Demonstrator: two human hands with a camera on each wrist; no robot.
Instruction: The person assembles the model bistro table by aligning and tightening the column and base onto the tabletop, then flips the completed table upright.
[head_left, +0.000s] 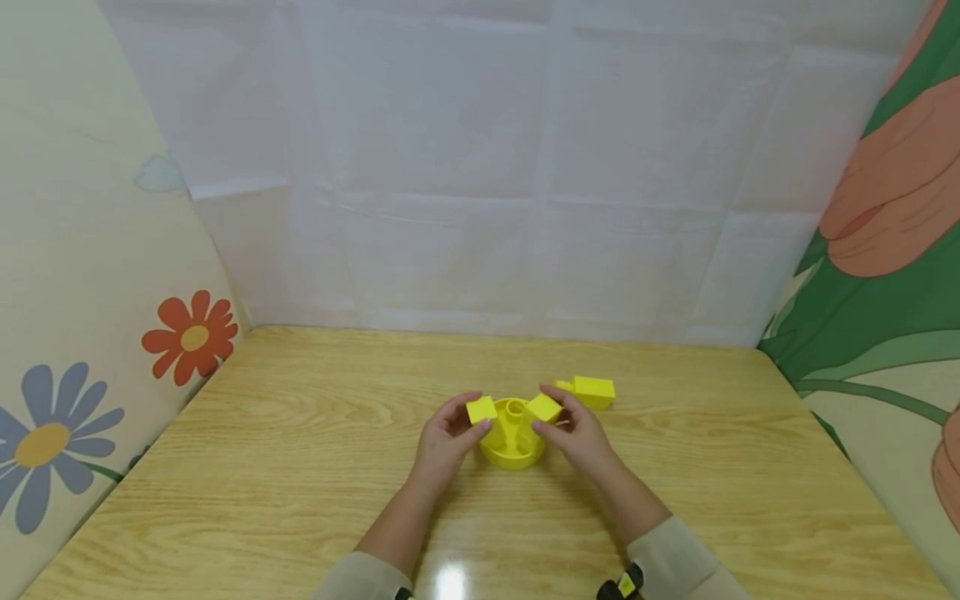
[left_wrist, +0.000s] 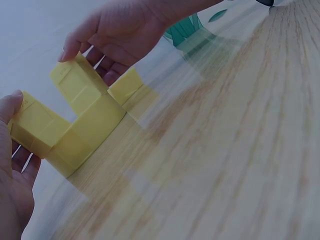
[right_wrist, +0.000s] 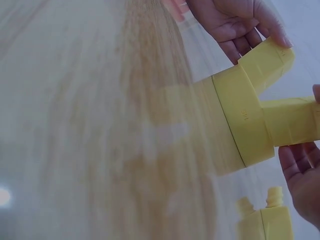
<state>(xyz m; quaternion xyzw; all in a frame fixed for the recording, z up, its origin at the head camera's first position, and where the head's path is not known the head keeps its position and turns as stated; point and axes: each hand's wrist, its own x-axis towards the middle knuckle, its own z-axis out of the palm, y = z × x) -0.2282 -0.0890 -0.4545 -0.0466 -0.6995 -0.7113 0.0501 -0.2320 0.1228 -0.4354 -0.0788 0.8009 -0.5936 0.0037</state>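
A round yellow base (head_left: 512, 460) with a raised rim and a small ring inside it rests on the table between both hands. My left hand (head_left: 442, 442) grips a yellow block-shaped piece (head_left: 482, 409) between thumb and fingers, its lower end inside the base's rim. On the other side, my right hand (head_left: 583, 437) pinches a matching yellow piece (head_left: 543, 407), also with its lower end in the base. The two pieces lean apart at the top, as the right wrist view shows. How their lower ends sit is hidden by the base wall (right_wrist: 240, 115).
Behind the right hand, another yellow piece (head_left: 595, 392) with a narrow ridged neck (right_wrist: 275, 196) lies on the wood-grain table (head_left: 300, 467). A white sheet (head_left: 450, 167) hangs along the table's back edge. Flower-printed panels (head_left: 90, 250) stand at the sides.
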